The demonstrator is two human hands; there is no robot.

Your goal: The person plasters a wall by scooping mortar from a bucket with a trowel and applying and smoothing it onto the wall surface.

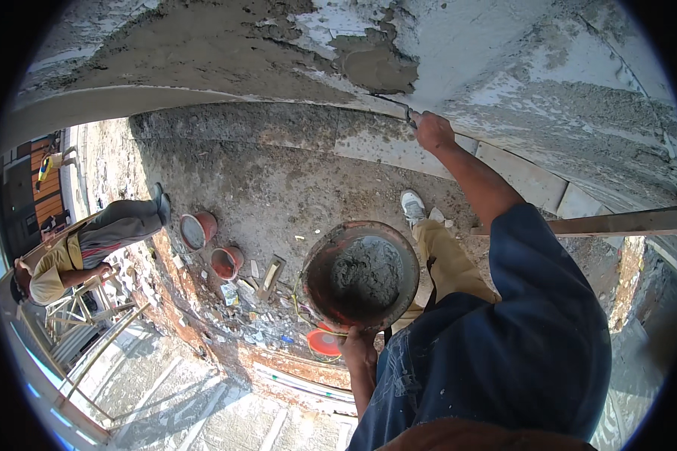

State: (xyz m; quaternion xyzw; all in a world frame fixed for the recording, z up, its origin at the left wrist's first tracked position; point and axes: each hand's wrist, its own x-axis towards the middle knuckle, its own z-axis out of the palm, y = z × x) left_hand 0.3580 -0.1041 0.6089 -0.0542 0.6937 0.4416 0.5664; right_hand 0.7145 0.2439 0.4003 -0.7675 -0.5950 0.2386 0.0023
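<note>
Head: bucket [313, 282] in left hand [357, 349]

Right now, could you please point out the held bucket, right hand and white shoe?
Held bucket [318, 276], head view: inner wall.
Right hand [434, 131], head view: its middle.
White shoe [412, 207], head view: its upper.

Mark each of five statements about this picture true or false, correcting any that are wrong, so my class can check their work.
1. The left hand holds a large bucket containing wet grey mortar. True.
2. The right hand is empty. False: it grips the handle of a tool held at the wall.
3. Two smaller reddish buckets stand on the ground. True.
4. The nearer person on the left wears white trousers. False: the trousers are dark.
5. The camera wearer's visible shoe is bright red. False: it is whitish.
</note>
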